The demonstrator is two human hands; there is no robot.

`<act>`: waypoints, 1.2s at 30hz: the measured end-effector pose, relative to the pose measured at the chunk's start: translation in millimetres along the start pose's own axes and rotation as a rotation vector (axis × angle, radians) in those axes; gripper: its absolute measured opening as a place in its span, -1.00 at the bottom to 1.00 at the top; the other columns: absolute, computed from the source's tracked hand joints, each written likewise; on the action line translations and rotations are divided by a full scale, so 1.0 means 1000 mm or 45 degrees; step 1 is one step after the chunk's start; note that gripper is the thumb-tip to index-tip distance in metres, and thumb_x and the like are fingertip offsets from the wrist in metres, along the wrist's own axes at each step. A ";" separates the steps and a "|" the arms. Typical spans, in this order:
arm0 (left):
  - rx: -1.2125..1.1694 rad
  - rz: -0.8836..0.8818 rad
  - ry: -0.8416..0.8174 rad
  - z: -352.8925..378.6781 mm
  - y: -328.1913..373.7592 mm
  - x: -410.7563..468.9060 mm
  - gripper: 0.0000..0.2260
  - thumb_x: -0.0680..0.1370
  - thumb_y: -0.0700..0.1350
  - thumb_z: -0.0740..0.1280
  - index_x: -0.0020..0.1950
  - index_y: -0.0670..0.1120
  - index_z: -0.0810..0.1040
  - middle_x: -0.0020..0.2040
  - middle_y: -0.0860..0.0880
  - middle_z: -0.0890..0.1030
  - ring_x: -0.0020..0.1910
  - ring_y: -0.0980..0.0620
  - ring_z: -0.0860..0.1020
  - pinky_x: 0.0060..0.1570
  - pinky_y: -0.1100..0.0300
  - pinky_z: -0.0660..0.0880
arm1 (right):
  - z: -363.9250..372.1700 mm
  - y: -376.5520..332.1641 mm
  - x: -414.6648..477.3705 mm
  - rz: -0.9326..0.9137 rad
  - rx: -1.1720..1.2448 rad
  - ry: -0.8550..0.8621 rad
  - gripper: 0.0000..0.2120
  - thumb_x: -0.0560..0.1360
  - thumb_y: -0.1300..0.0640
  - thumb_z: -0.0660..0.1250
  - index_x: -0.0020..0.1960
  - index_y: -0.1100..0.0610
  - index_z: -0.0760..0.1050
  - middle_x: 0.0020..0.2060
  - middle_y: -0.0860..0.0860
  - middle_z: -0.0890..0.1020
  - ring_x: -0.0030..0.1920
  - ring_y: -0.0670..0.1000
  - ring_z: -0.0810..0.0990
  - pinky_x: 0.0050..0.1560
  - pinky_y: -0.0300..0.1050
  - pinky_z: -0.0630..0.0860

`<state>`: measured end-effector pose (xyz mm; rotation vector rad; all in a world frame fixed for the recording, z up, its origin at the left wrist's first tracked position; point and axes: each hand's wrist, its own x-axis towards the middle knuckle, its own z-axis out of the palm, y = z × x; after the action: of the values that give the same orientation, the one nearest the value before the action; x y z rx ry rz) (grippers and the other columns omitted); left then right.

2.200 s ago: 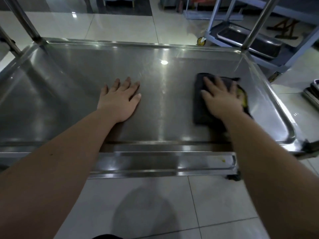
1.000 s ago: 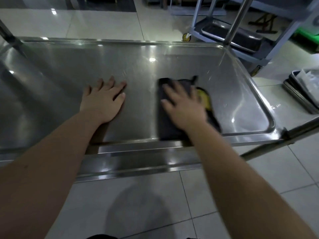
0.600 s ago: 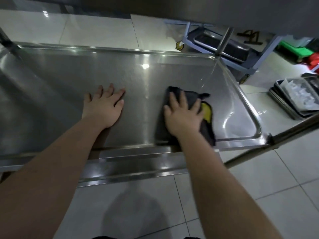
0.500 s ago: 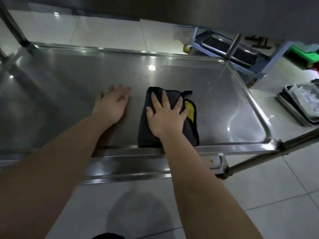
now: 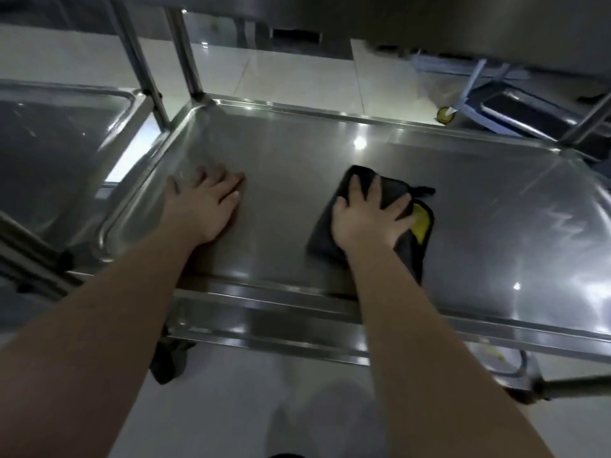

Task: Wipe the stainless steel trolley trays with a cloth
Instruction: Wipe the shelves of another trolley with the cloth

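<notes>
A stainless steel trolley tray (image 5: 479,200) with a raised rim fills the middle of the head view. A folded dark cloth (image 5: 322,239) with a yellow inner side lies flat on it, near the front rim. My right hand (image 5: 367,219) presses down on the cloth with fingers spread. My left hand (image 5: 201,206) rests palm-down on the bare steel near the tray's left end, holding nothing. An upper shelf of the same trolley crosses the top of the view.
A second steel trolley tray (image 5: 59,153) stands close on the left, with upright posts (image 5: 185,54) between the two. A blue cart (image 5: 529,114) with a dark pan sits on the tiled floor at the back right. A caster wheel (image 5: 168,358) shows below the front rim.
My right hand has slid the cloth along the tray, first leftwards, now sitting further from my left hand. The view has swung left, bringing the neighbouring trolley into sight. My left hand stays planted.
</notes>
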<state>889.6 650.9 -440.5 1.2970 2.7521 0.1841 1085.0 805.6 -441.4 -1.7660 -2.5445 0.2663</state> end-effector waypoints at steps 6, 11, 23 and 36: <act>-0.421 -0.044 0.078 0.000 -0.016 0.000 -0.58 0.70 0.04 -0.11 0.58 0.19 0.03 0.59 0.08 0.10 0.57 0.04 0.00 0.50 -0.08 -0.14 | 0.032 -0.145 -0.057 -0.733 -0.011 -0.113 -0.45 0.61 -0.16 -0.02 0.57 -0.20 -0.07 0.58 -0.11 -0.10 0.50 0.36 -0.24 0.36 0.46 -0.29; -0.077 -0.003 0.084 0.009 -0.013 0.004 -0.53 0.65 0.18 -0.10 0.57 0.23 -0.01 0.59 0.01 0.10 0.56 -0.11 0.02 0.47 -0.19 -0.08 | -0.005 -0.025 0.018 -0.438 -0.001 -0.054 -0.48 0.61 -0.26 -0.05 0.55 -0.27 -0.03 0.58 -0.19 -0.05 0.55 0.28 -0.10 0.47 0.33 -0.06; -0.058 -0.043 0.008 0.006 -0.013 0.011 -0.56 0.67 0.13 -0.15 0.57 0.24 -0.04 0.61 0.04 0.01 0.57 -0.10 -0.06 0.48 -0.19 -0.16 | 0.019 -0.074 -0.048 -0.505 -0.028 -0.018 -0.46 0.61 -0.23 -0.13 0.57 -0.20 -0.10 0.59 -0.08 -0.10 0.51 0.38 -0.20 0.40 0.43 -0.22; -0.108 0.017 0.124 -0.005 -0.001 -0.002 -0.30 0.48 0.46 0.06 0.56 0.27 -0.04 0.61 -0.04 0.00 0.58 -0.09 -0.08 0.44 -0.22 -0.27 | 0.005 0.026 -0.037 -0.555 -0.030 -0.059 -0.49 0.66 -0.11 -0.18 0.59 -0.08 -0.09 0.59 -0.08 -0.03 0.56 0.16 -0.11 0.52 0.16 -0.16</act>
<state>889.4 648.3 -436.0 1.3185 2.7818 0.3709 1121.5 779.3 -448.0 -1.1736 -2.8828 0.2606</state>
